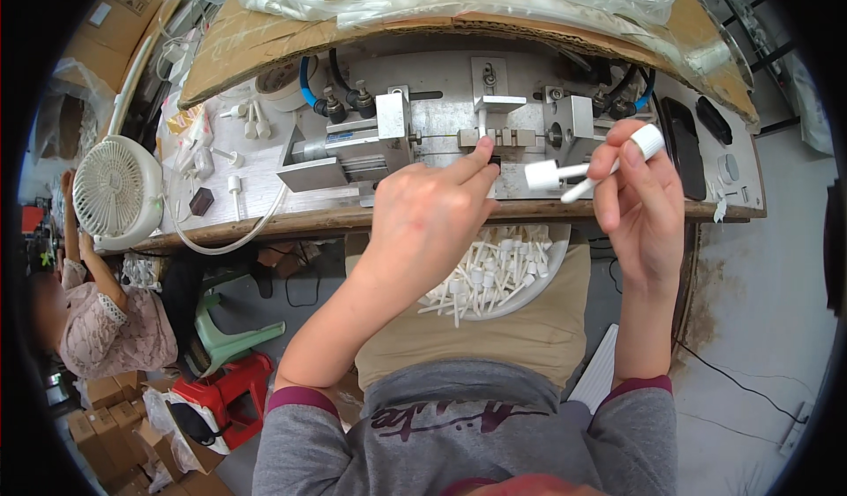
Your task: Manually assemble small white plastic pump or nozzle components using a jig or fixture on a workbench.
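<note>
White plastic pump part sits pinched in the right hand, long axis slanting from near-left to far-right, just right of the left hand, whose fingertips press the metal jig. Nearer, a bowl holds more parts; beyond, cardboard tops the workbench.

Metal blocks crowd the fixture; bare bench lies left, cardboard shelf overhangs behind

White plastic pump parts, tilted, capped ends, above workbench edge
</note>
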Available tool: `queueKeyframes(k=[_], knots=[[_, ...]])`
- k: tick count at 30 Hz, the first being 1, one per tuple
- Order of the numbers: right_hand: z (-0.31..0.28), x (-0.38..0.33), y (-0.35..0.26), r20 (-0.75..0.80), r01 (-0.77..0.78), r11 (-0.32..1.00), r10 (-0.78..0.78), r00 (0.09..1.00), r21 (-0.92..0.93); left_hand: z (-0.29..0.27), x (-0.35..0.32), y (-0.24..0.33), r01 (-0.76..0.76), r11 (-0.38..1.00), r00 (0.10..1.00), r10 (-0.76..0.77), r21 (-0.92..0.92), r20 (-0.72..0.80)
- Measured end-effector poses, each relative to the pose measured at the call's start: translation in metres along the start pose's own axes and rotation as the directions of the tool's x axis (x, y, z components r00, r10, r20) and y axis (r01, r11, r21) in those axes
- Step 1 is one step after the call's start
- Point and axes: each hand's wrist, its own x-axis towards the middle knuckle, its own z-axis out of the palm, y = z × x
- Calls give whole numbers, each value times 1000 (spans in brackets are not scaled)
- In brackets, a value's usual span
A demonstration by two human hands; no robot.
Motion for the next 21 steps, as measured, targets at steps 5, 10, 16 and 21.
queueKeyframes(k=[5,10,16,21], knots=[[20,-5,-6,39,-210,972,207,977,105,-21,-6,11,30,729,999,-5,-684,39],[5,11,-8,-33,23,1000,-23,999,-14,-30,-21,17,20,822,994,-75,-570,-74],[10,7,1,14,289,928,-295,955,-236,10,-19,-3,-29,998,996,33,52,-86],[5,4,2,124,329,905,-306,944,-271,7,-2,-3,-95,964,995,94,250,16]])
